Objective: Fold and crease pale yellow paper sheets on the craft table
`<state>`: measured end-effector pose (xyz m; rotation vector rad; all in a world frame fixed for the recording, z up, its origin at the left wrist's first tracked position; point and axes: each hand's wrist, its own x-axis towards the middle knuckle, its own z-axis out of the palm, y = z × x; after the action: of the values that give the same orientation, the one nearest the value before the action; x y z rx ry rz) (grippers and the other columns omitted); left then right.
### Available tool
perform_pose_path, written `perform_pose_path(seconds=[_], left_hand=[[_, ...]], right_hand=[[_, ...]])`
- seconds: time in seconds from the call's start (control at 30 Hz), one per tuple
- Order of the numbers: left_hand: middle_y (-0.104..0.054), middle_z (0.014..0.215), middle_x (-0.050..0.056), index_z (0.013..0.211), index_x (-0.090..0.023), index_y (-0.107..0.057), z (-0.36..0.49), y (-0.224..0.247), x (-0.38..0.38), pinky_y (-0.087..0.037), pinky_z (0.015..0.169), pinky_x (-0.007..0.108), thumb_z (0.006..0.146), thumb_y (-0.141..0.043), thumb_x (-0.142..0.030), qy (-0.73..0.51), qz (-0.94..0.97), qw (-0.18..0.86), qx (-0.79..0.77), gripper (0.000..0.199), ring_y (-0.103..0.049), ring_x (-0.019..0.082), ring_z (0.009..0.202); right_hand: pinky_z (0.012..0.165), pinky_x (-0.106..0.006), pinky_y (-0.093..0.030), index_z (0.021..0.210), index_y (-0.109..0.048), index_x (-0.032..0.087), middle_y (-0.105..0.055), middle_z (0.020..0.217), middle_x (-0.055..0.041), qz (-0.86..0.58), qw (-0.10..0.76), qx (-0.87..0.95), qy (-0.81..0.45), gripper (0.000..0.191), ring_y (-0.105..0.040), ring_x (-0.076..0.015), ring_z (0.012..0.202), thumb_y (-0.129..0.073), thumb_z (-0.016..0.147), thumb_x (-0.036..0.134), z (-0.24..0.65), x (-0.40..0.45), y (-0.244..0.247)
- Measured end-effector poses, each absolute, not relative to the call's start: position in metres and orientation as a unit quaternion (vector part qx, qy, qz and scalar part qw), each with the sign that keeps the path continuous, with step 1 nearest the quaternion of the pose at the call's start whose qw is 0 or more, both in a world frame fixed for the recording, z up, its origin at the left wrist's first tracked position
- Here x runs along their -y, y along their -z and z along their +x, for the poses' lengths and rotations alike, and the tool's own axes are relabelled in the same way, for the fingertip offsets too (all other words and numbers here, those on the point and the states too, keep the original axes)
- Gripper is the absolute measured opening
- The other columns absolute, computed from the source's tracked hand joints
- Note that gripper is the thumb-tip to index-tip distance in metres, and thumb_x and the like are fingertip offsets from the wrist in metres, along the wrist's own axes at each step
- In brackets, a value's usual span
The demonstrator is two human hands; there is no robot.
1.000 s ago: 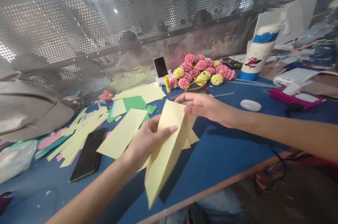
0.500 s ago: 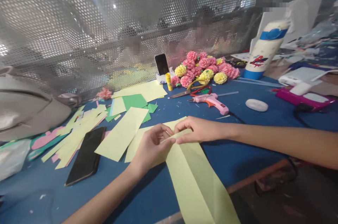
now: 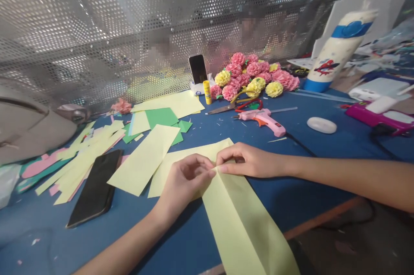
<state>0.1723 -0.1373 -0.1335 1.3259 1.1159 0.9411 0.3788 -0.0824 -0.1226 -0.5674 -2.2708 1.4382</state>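
Note:
A long pale yellow paper strip [image 3: 233, 223] with a lengthwise crease hangs toward me past the table's front edge. At its far end, my left hand [image 3: 186, 178] pinches the paper between thumb and fingers. Right beside it my right hand [image 3: 241, 160] pinches the same end, and the two sets of fingertips nearly touch. The fingers partly hide that end of the strip. Under and behind the hands lies another yellow sheet [image 3: 163, 175], overlapped at the left by a loose yellow rectangle [image 3: 145, 158].
Left are a black phone [image 3: 95, 188], paper strips [image 3: 87, 154] and a bag [image 3: 32, 124]. Behind are green paper [image 3: 161, 118], a glue stick [image 3: 207, 92], scissors [image 3: 223, 109], paper flowers [image 3: 252, 74] and a pink glue gun [image 3: 263, 120]. A bottle [image 3: 339, 50] stands right.
The raised edge of the strip at my fingertips is now pressed flatter, and my right fingers have closed in on it. The whole view has shifted slightly.

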Motion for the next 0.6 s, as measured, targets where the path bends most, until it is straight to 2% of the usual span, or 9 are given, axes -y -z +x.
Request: perform_pose_path(seconds=[0.6], left_hand=[[-0.062, 0.075, -0.001, 0.085, -0.015, -0.067, 0.1719, 0.1351, 0.1387, -0.039, 0.061, 0.017, 0.082, -0.073, -0.031, -0.383, 0.565, 0.560, -0.469, 0.018, -0.053, 0.009, 0.068]], right_hand=[[0.056, -0.022, -0.029, 0.078, -0.060, 0.013, -0.050, 0.071, 0.0024, -0.198, 0.204, 0.816, -0.504, 0.024, -0.040, -0.0087, 0.064, -0.055, 0.094, 0.030, 0.3776, 0.0847, 0.1254]])
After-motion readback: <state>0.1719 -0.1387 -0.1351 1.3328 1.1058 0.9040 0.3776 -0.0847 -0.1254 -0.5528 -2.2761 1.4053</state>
